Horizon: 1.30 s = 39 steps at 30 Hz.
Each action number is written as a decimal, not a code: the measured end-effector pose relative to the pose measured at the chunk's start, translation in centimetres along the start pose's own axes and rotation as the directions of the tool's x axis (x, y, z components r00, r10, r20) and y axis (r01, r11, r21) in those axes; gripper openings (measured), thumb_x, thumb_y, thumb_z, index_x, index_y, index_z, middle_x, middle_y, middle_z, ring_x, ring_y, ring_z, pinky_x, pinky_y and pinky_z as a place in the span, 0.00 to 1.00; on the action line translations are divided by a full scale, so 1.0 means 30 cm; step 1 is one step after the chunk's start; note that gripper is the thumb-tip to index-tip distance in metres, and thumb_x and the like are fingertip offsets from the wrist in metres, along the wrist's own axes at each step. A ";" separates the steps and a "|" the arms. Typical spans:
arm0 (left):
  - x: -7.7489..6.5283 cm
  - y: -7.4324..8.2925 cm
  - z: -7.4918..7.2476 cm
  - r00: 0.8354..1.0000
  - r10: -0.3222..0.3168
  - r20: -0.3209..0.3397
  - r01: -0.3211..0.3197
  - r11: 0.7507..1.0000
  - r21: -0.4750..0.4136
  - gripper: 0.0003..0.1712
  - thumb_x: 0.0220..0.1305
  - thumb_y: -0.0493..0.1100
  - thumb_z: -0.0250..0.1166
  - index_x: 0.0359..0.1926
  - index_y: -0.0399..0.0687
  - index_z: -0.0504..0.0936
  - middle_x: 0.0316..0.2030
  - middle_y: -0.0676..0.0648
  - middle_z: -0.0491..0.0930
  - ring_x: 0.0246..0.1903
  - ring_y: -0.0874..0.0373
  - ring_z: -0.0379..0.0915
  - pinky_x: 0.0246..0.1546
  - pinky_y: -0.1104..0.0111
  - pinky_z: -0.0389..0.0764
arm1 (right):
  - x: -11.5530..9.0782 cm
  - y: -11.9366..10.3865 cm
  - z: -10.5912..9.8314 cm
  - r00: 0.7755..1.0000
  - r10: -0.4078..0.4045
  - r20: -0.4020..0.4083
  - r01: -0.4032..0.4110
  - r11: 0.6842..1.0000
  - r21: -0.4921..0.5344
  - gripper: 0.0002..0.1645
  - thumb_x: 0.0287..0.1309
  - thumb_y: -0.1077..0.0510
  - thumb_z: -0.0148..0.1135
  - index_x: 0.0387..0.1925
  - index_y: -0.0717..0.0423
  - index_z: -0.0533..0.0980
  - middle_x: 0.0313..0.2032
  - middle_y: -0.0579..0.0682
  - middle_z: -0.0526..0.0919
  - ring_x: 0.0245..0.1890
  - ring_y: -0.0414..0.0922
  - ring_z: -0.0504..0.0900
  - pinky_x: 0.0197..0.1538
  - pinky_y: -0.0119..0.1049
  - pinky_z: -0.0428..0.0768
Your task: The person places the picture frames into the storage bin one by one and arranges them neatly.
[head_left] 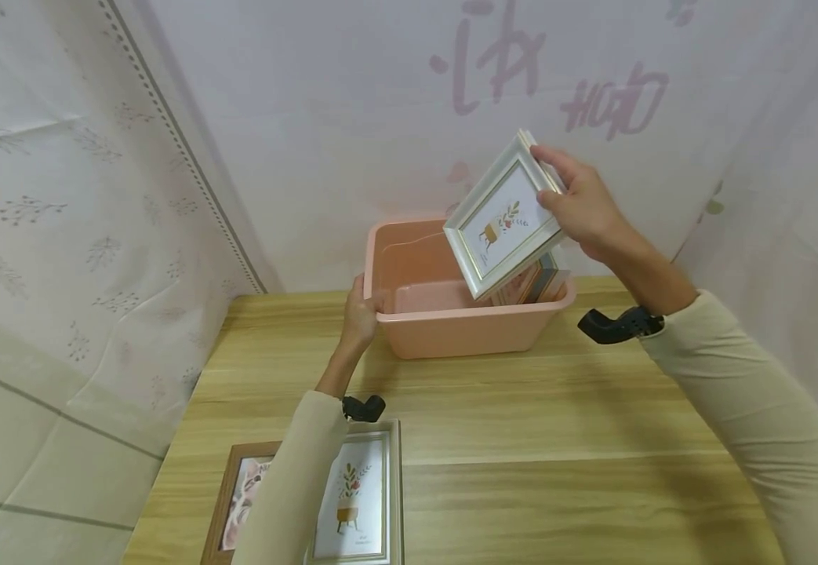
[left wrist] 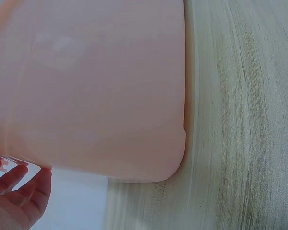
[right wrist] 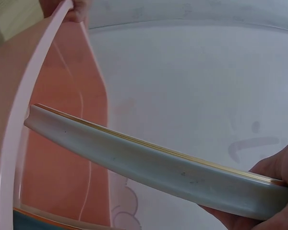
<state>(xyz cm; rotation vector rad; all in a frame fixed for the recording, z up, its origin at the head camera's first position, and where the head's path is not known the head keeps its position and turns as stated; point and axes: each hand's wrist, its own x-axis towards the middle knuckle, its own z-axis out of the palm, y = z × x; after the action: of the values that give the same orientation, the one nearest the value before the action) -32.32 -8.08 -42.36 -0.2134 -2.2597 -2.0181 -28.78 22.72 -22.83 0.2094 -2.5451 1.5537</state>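
Observation:
A white picture frame [head_left: 475,265] with gold inner trim and a plant-in-pot print is tilted over the right part of a pink plastic basin [head_left: 461,336]. My right hand [head_left: 585,204] grips it by its upper right edge, thumb on the front. In the right wrist view the side of the picture frame [right wrist: 134,153] crosses the basin's opening. My left hand [head_left: 361,318] holds the basin's left rim at the near corner; fingertips of that left hand [left wrist: 24,196] show at the rim in the left wrist view. Partly hidden below the held frame, more frames [head_left: 543,281] stand inside the basin.
A brown wooden frame [head_left: 219,502] and a light frame [head_left: 396,510] with a similar plant print lie on the wooden table [head_left: 557,439] at front left, partly covered by my left sleeve. Printed cloth [head_left: 296,141] hangs behind the basin and along both sides.

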 end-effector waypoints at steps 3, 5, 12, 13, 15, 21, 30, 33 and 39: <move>-0.002 0.001 -0.001 1.000 -0.002 0.001 0.002 1.000 0.001 0.36 0.57 0.27 0.48 0.70 0.32 0.61 0.48 0.34 0.73 0.47 0.39 0.68 0.48 0.59 0.69 | 0.004 0.013 0.010 1.000 0.006 0.001 -0.006 1.000 -0.026 0.38 0.70 0.69 0.43 0.77 0.46 0.54 0.74 0.58 0.57 0.61 0.61 0.72 0.51 0.43 0.82; -0.003 0.000 -0.001 1.000 -0.002 0.004 0.002 1.000 0.003 0.36 0.56 0.28 0.48 0.70 0.32 0.61 0.47 0.34 0.73 0.44 0.42 0.68 0.45 0.61 0.70 | 0.006 0.022 0.018 1.000 0.006 0.001 -0.006 0.999 -0.043 0.38 0.69 0.69 0.43 0.77 0.47 0.53 0.75 0.58 0.56 0.61 0.60 0.72 0.54 0.46 0.80; -0.009 0.001 0.007 1.000 0.007 0.010 -0.007 1.000 0.002 0.38 0.54 0.28 0.47 0.71 0.32 0.60 0.48 0.34 0.73 0.41 0.46 0.67 0.42 0.63 0.70 | 0.017 0.067 0.042 1.000 -0.014 -0.004 0.013 0.991 -0.137 0.39 0.67 0.70 0.42 0.78 0.50 0.52 0.76 0.57 0.54 0.57 0.60 0.75 0.44 0.31 0.82; -0.011 0.003 0.008 1.000 0.008 0.014 -0.008 1.000 0.000 0.39 0.54 0.28 0.47 0.71 0.32 0.60 0.48 0.34 0.72 0.41 0.46 0.67 0.42 0.63 0.70 | 0.019 0.075 0.046 1.000 -0.021 -0.006 0.020 0.988 -0.152 0.39 0.67 0.70 0.42 0.77 0.51 0.53 0.75 0.57 0.55 0.54 0.59 0.77 0.40 0.28 0.81; -0.014 0.006 0.011 1.000 0.008 0.015 -0.008 1.000 -0.006 0.39 0.54 0.28 0.47 0.71 0.32 0.60 0.47 0.34 0.72 0.41 0.46 0.66 0.41 0.62 0.69 | 0.020 0.092 0.054 1.000 -0.028 -0.010 0.026 0.984 -0.176 0.39 0.67 0.70 0.43 0.77 0.51 0.53 0.75 0.58 0.55 0.45 0.54 0.80 0.30 0.25 0.76; -0.015 0.010 0.018 1.000 0.018 0.005 -0.018 1.000 -0.002 0.39 0.53 0.27 0.48 0.70 0.31 0.60 0.50 0.32 0.72 0.45 0.44 0.66 0.47 0.60 0.68 | 0.018 0.141 0.086 1.000 -0.008 -0.006 0.007 0.978 -0.210 0.40 0.66 0.70 0.44 0.77 0.50 0.53 0.75 0.58 0.54 0.11 0.37 0.59 0.15 0.28 0.62; -0.010 0.008 0.035 1.000 0.020 0.005 -0.020 1.000 -0.010 0.37 0.55 0.28 0.48 0.70 0.31 0.61 0.47 0.32 0.72 0.44 0.44 0.67 0.46 0.59 0.69 | 0.010 0.208 0.128 1.000 -0.010 -0.015 0.004 0.940 -0.341 0.40 0.64 0.69 0.43 0.77 0.52 0.54 0.40 0.68 0.83 0.09 0.35 0.56 0.14 0.29 0.60; -0.009 0.011 0.038 1.000 0.020 0.014 -0.020 1.000 -0.015 0.36 0.57 0.27 0.48 0.70 0.31 0.60 0.47 0.33 0.72 0.44 0.45 0.68 0.47 0.60 0.70 | 0.009 0.225 0.142 1.000 -0.019 -0.024 0.009 0.933 -0.360 0.40 0.63 0.70 0.42 0.76 0.55 0.54 0.20 0.61 0.77 0.08 0.35 0.55 0.13 0.30 0.59; -0.008 0.017 0.045 0.999 0.009 0.036 -0.007 0.999 -0.039 0.35 0.60 0.27 0.47 0.71 0.30 0.58 0.53 0.30 0.71 0.48 0.43 0.67 0.54 0.55 0.70 | 0.012 0.257 0.173 1.000 -0.013 -0.001 0.012 0.930 -0.368 0.42 0.60 0.73 0.41 0.77 0.58 0.52 0.22 0.59 0.79 0.08 0.36 0.56 0.14 0.29 0.58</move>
<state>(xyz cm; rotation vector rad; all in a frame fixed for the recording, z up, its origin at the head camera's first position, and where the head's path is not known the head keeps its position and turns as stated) -31.97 -6.69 -42.06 -0.2635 -2.2384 -2.0715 -30.94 21.56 -31.80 0.1747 -2.7619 1.0382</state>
